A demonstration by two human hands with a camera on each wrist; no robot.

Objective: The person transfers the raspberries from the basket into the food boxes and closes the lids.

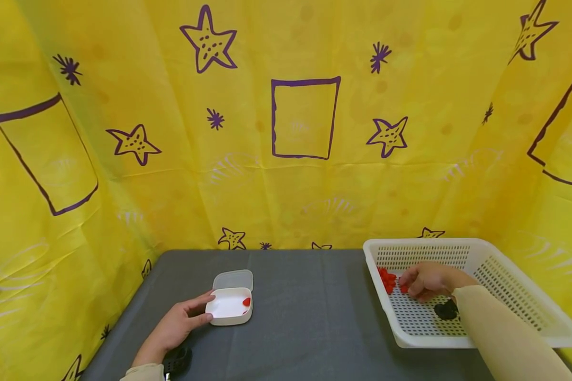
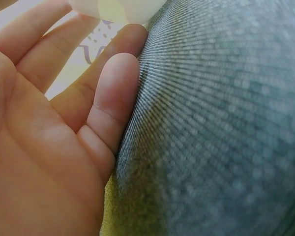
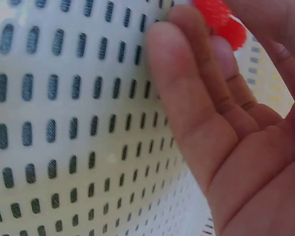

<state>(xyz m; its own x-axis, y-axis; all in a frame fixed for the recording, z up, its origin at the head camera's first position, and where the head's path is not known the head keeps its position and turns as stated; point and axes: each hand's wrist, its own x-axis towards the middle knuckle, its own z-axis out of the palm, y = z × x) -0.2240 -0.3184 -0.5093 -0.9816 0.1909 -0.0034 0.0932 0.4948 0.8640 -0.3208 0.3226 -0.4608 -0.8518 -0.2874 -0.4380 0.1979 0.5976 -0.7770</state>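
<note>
On the left of the grey tabletop, my left hand point(image 1: 178, 323) holds a small white lidded box point(image 1: 226, 320) by its left side, thumb and fingers at the rim. The translucent lid point(image 1: 233, 280) lies folded back behind it. Inside the box, at its right end, is a red piece point(image 1: 246, 301). My right hand point(image 1: 431, 280) reaches into a white perforated basket point(image 1: 395, 333) and pinches a small bumpy red piece point(image 3: 234, 34) at its fingertips. More red pieces point(image 1: 387, 280) lie against the basket's left wall. Their exact kind cannot be made out.
A dark bunched item point(image 1: 446, 310) lies on the basket floor, near the right wrist. The grey cloth-covered tabletop point(image 1: 310, 307) spans between box and basket. Yellow curtains point(image 1: 248, 196) with purple drawings stand behind and along both sides.
</note>
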